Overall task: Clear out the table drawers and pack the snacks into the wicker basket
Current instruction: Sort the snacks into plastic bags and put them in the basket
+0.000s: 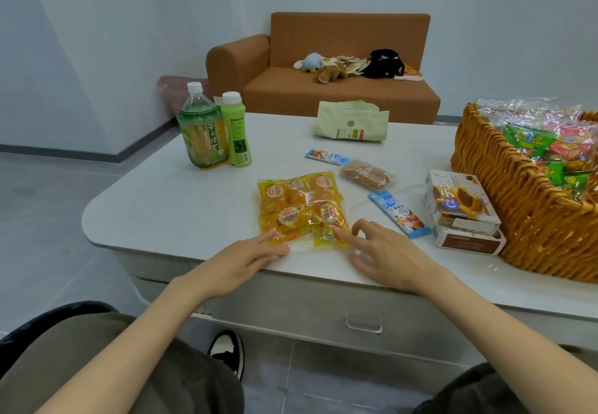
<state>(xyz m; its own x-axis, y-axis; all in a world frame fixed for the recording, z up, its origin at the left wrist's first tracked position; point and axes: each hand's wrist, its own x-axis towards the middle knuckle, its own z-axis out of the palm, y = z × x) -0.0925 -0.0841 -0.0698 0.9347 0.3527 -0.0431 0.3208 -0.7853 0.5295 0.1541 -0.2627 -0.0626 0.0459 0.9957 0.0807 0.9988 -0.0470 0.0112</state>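
A clear bag of yellow-wrapped buns [299, 206] lies on the white table [181, 206] near its front edge. My left hand [246, 256] touches the bag's near left corner with straight fingers. My right hand [385, 256] hovers at the bag's near right corner, fingers spread and loosely bent, one fingertip on the wrapper. The wicker basket [517, 206] stands at the right, holding several colourful snack packs. Beside it lie a white snack box [459, 216], two blue sachets [399, 218] [325, 156] and a cracker pack [367, 174]. The drawer [362, 323] below is closed.
Two green drink bottles [202, 132] [236, 130] stand at the table's back left. A pale green pouch [352, 121] lies at the back. Behind are a brown sofa [323, 90] with plush toys and a pink bin [176, 90]. My knees and a shoe [228, 350] are below.
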